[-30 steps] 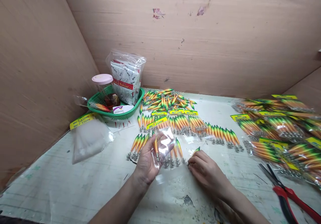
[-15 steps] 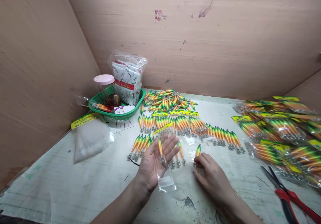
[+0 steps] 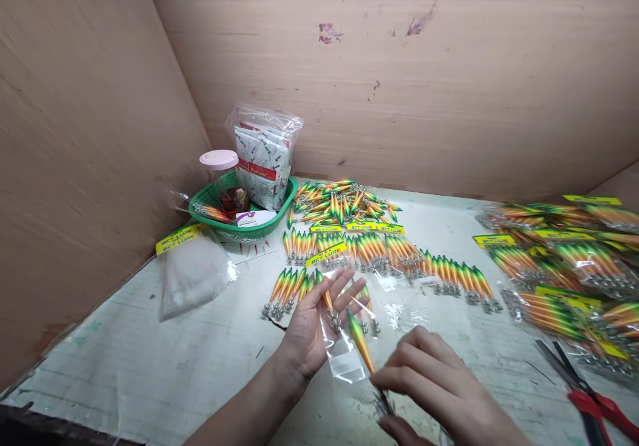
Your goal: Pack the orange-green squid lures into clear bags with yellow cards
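My left hand [image 3: 312,329], palm up, holds a clear plastic bag [image 3: 344,359] with a yellow BCT LURE header [image 3: 327,254]. One green-and-orange fishing lure [image 3: 327,299] shows inside the bag, over the palm. My right hand [image 3: 434,383] pinches a second fishing lure [image 3: 362,343] by its hooked end. That lure's green tip points up and left, close to the bag. Behind my left hand lies a short row of lures [image 3: 282,289], partly covered by the fingers.
A lure pile [image 3: 344,200] and more lure rows [image 3: 459,279] lie farther back. Filled packs [image 3: 539,313] are heaped at right, near red-handled pliers [image 3: 582,393]. At left are header bags [image 3: 192,276] and a green basket [image 3: 249,229] holding a lidded jar [image 3: 219,161] and packets [image 3: 259,166].
My right hand has lifted the lure off the table and brought it left and nearer, beside the bag. The view has shifted slightly left.
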Demonstrator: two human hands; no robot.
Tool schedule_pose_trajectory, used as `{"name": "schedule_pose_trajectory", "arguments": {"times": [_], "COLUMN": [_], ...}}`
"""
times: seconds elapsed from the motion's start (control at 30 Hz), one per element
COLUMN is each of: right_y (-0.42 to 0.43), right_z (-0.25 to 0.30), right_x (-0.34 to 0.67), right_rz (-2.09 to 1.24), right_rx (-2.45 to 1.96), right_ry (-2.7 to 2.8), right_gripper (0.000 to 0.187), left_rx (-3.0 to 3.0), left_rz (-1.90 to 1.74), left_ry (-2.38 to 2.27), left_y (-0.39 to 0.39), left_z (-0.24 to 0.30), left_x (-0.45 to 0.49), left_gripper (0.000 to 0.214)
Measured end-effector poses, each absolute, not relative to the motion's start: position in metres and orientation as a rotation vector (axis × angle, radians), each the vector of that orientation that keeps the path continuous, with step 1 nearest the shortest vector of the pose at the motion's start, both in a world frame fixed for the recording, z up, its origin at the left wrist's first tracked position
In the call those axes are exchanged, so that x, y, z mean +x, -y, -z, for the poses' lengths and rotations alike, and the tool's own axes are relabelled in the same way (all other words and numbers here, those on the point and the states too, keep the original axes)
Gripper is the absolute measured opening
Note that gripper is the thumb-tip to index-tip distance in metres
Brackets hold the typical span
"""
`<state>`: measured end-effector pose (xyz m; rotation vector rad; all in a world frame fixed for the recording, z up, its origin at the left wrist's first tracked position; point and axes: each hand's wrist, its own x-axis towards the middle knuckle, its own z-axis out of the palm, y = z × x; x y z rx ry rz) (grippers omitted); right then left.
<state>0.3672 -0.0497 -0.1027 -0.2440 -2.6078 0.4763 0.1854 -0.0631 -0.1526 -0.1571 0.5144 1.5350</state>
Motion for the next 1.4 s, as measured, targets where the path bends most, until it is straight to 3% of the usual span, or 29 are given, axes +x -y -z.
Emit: {"name": "schedule_pose_trajectory", "arguments": {"times": [0.2,0.5,0.6,0.83,0.97,1.13,1.27,1.4], "right_y": [0.046,0.046,0.047,0.014,-0.006,-0.007,-0.001,0.012], "right_z": [0.124,0.137,0.144,0.134,0.167,0.2,0.165,0.103], "right_x": [0.344,0.337,0.336,0.368,0.377,0.368,0.391,0.429], "right_rz": [0.043,0.073,0.147,-0.122,-0.431,-0.443,-0.537,-0.63], "right_rx": [-0.487,-0.61,-0.59,-0.658,-0.666,-0.681,-0.658,-0.518], "right_ry": [2.417,2.212,2.252,2.135,2.586,2.593,2.595,2.581], "right_gripper": [0.016,0.013,0.02,0.016,0.019,0.014,0.012,0.026], "left_rx": [-0.126,-0.103,-0.076,-0.119,-0.098,-0.114,-0.139,-0.126], "left_rz": [-1.509,-1.523,-1.508,-1.55,-1.574,-1.576,-1.592,-1.605], "left_ry": [-0.514,-0.552,-0.534,-0.582,-0.61,-0.632,-0.638,-0.636], "left_y": [0.065,0.065,0.066,0.064,0.062,0.06,0.057,0.056], "left_z": [0.149,0.152,0.154,0.153,0.152,0.152,0.155,0.157], "left_x": [0.189,0.192,0.193,0.188,0.183,0.181,0.179,0.179], "left_gripper": [0.031,0.039,0.04,0.034,0.032,0.034,0.033,0.03]}}
